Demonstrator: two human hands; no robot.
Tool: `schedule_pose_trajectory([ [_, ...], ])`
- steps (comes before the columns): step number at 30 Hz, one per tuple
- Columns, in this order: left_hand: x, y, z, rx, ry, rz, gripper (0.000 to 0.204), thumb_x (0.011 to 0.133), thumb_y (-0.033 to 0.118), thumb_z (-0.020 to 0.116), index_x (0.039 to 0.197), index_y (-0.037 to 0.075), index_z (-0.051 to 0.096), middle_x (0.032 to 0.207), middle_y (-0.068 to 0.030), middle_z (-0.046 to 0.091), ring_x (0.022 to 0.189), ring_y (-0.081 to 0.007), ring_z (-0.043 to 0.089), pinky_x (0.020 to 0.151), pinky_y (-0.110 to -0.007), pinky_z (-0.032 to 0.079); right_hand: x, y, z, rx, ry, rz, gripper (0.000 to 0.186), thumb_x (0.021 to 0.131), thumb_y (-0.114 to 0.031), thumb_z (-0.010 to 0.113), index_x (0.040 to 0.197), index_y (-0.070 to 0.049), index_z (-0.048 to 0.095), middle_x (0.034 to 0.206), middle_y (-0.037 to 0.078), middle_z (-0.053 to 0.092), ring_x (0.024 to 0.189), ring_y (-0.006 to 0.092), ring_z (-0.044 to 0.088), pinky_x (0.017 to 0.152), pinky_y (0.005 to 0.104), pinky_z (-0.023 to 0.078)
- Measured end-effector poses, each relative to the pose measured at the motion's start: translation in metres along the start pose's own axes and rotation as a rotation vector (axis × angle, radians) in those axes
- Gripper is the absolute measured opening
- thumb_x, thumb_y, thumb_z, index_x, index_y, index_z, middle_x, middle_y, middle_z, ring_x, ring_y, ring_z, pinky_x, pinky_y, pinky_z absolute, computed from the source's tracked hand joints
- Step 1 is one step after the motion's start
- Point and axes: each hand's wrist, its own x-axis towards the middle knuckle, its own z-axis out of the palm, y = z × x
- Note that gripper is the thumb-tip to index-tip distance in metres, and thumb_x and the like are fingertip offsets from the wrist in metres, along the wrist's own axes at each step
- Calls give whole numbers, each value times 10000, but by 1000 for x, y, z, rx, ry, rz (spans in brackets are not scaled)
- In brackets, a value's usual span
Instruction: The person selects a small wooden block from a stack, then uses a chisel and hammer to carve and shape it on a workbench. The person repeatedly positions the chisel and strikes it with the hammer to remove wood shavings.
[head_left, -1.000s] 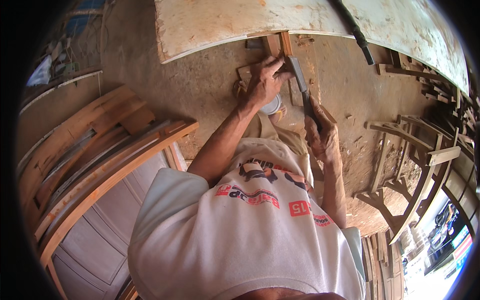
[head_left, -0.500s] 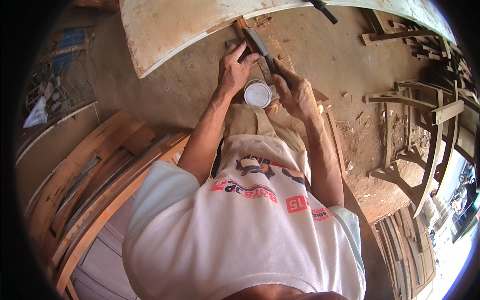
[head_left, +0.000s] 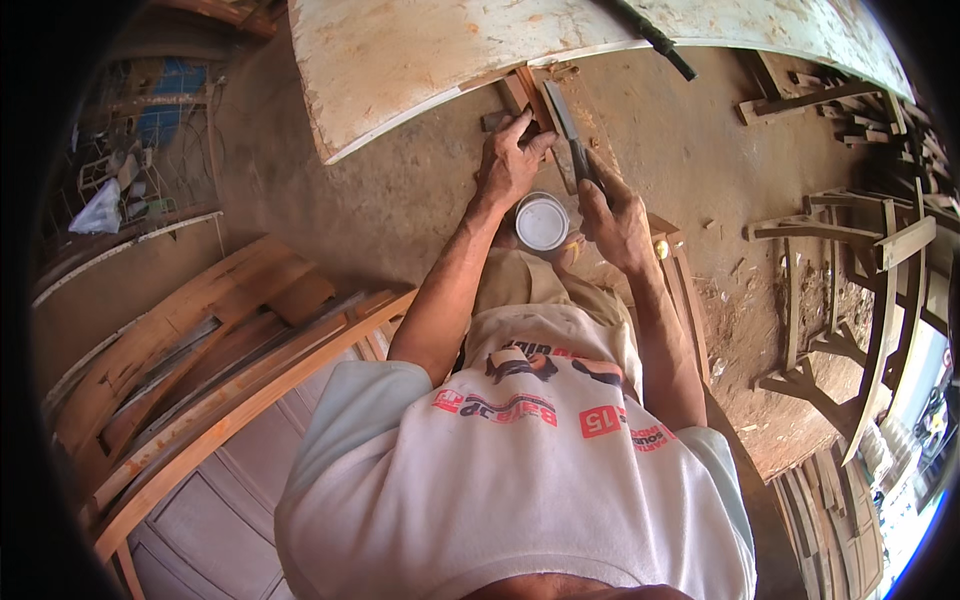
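Note:
My right hand grips the dark handle of a long flat-bladed tool; whether it is a chisel or a file I cannot tell. The blade points away from me, toward the edge of a pale board. Beside the blade, my left hand has its fingers closed around a narrow reddish wooden strip, whose far end meets the board's edge. A round can with a whitish top stands just below the hands, by my feet. The fingers partly hide the strip's near end.
Stacked wooden frames lie at the left, over a grey panelled door. A black bar projects past the board. Wooden trestle-like pieces stand at right, with more stacked planks below. Shavings litter the dirt floor.
The view has shifted, so everything sits lower and farther right. The tool's blade has come off the wooden strip and now lies apart at its right. Both hands keep their holds.

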Motion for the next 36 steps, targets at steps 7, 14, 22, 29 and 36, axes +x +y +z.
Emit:
schedule_pose_trajectory([
  [7,-11,31,17,78,91,8,531,980,186,729,1400,-99,573,1272,-238,581,1156,-369,621,972,-433,534,-29,6,-3,-32,-3,20,609,1017,-281,608,1576,-66,493,879,91,687,673,111,623,658,314,553],
  [14,-16,46,20,-31,174,-38,543,937,84,738,1434,-49,566,1249,-195,567,1136,-340,605,957,-422,532,-20,-6,-17,-48,-83,20,616,1016,-247,601,1590,-65,471,795,42,623,641,95,573,610,294,516],
  [22,-10,44,26,36,222,127,469,917,110,790,1355,10,653,1192,-150,592,1055,-310,624,917,-409,540,-25,8,-24,17,-44,-7,604,1027,-207,602,1587,-34,460,816,25,624,646,90,575,602,277,514],
  [29,-11,36,25,-48,296,-67,439,895,164,837,1283,11,700,1100,-144,679,983,-317,670,864,-427,551,-41,9,-35,-2,-91,13,611,1034,-234,600,1597,-50,451,792,19,619,626,88,557,592,272,497],
  [36,-9,21,15,12,204,79,414,873,76,827,1269,17,721,1118,-151,684,1014,-325,675,871,-401,555,-36,21,-39,14,-149,102,618,1045,-294,575,1614,-94,439,678,1,567,611,87,542,594,282,490],
])
